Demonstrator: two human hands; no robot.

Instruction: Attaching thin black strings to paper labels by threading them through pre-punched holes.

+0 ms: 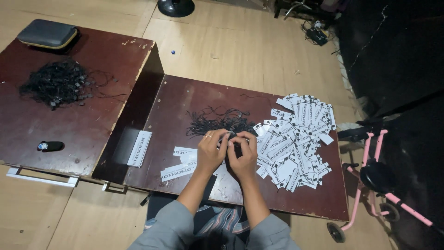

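A black string (235, 137) is pinched between left hand (210, 150) and right hand (243, 155), fingertips pressed together over the table (185, 92), between string pile (215, 121) and tags (296, 141), both kept within reach.

I see heap of white rectangular tags (298, 139) with black print at table right; few loose tags (181, 164) near front edge; one tag (139, 148) at left rim.

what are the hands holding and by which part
Both hands, left and right, pinch a small black string piece between the fingertips; the exact part is hidden.
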